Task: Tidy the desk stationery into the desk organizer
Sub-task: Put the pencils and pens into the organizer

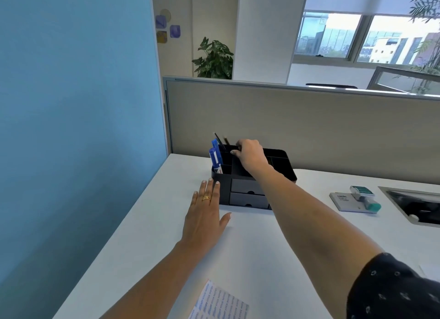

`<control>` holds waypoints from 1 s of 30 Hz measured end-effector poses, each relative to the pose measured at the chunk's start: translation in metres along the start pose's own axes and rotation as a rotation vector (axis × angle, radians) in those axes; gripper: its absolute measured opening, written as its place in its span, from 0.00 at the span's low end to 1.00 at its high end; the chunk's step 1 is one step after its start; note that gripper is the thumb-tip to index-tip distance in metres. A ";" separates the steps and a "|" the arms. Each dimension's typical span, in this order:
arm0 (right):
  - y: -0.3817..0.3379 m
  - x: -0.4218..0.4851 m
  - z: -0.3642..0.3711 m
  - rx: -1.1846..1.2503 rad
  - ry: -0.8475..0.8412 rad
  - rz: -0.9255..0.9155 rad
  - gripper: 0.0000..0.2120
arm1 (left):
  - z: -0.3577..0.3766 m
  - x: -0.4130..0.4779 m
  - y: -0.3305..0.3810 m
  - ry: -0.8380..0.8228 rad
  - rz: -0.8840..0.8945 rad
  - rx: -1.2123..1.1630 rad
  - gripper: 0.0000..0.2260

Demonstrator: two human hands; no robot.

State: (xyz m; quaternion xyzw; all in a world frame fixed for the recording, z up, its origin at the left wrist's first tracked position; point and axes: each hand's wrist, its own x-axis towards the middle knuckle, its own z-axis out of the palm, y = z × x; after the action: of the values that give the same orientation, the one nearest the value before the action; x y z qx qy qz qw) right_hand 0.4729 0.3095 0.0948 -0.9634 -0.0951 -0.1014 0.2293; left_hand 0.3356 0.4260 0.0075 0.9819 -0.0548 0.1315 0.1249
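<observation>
Our right hand [250,155] is curled over the back left part of the desk organizer [279,152], fingers bent in a pinch. They appear to hold a dark pen [226,141] by its lower end, though the contact itself is hidden behind the knuckles. The pen's free end slants up and away just left of the grip, over the rear compartment, where a second thin dark pen [217,138] leans a little farther left. Nearer to us from the grip, two blue markers [215,158] stand in the front corner slot. Below them our left hand [206,214] lies flat with straight fingers, holding nothing, its fingertips touching the organizer's front corner. To do this step well, we should bring the pen closer to upright before letting go, so that its lower end clears the divider and drops into the rear slot without knocking the other pen. The left hand should press on that corner so the light tray does not slide. Well to the right of the grip a grey box [342,201] with teal pieces on it waits on the desk [262,247], and a sticky-note pack [219,301] lies far toward us.
</observation>
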 end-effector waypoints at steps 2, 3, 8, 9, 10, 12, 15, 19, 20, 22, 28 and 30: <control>0.002 -0.001 0.002 -0.022 -0.010 -0.009 0.15 | 0.000 0.000 0.001 -0.007 -0.005 -0.005 0.33; 0.001 -0.002 0.002 -0.035 -0.018 -0.015 0.15 | 0.000 0.001 0.002 -0.012 -0.010 -0.010 0.34; 0.000 -0.010 0.005 -0.045 -0.053 -0.024 0.15 | 0.001 0.003 0.004 -0.040 -0.034 -0.010 0.34; 0.000 -0.012 0.006 -0.039 -0.060 -0.029 0.15 | 0.001 0.003 0.004 -0.042 -0.037 -0.011 0.34; -0.001 -0.015 0.006 -0.032 -0.066 -0.032 0.15 | 0.000 0.003 0.005 -0.044 -0.040 -0.012 0.35; -0.001 -0.021 0.006 -0.007 -0.066 -0.029 0.15 | -0.002 0.002 0.006 -0.056 -0.045 -0.018 0.35; -0.003 -0.034 0.000 0.027 -0.057 -0.046 0.15 | -0.007 -0.002 0.010 -0.076 -0.045 -0.045 0.35; -0.012 -0.069 -0.010 0.068 0.005 -0.106 0.15 | -0.015 -0.015 0.014 -0.107 -0.067 -0.095 0.34; -0.015 -0.081 -0.012 0.093 0.025 -0.114 0.15 | -0.017 -0.020 0.014 -0.119 -0.074 -0.104 0.34; -0.020 -0.106 -0.015 0.146 0.043 -0.123 0.14 | -0.023 -0.035 0.015 -0.116 -0.075 -0.124 0.32; -0.026 -0.189 -0.013 0.261 0.009 -0.097 0.15 | -0.045 -0.098 0.013 -0.026 -0.052 -0.214 0.23; -0.026 -0.218 -0.011 0.312 0.030 -0.070 0.14 | -0.051 -0.120 0.012 -0.031 -0.062 -0.232 0.21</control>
State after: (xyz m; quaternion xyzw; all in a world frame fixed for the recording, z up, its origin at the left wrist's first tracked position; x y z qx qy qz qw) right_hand 0.2561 0.2975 0.0638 -0.9105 -0.1400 -0.1075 0.3740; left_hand 0.2066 0.4370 0.0249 0.9640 -0.0414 0.1051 0.2406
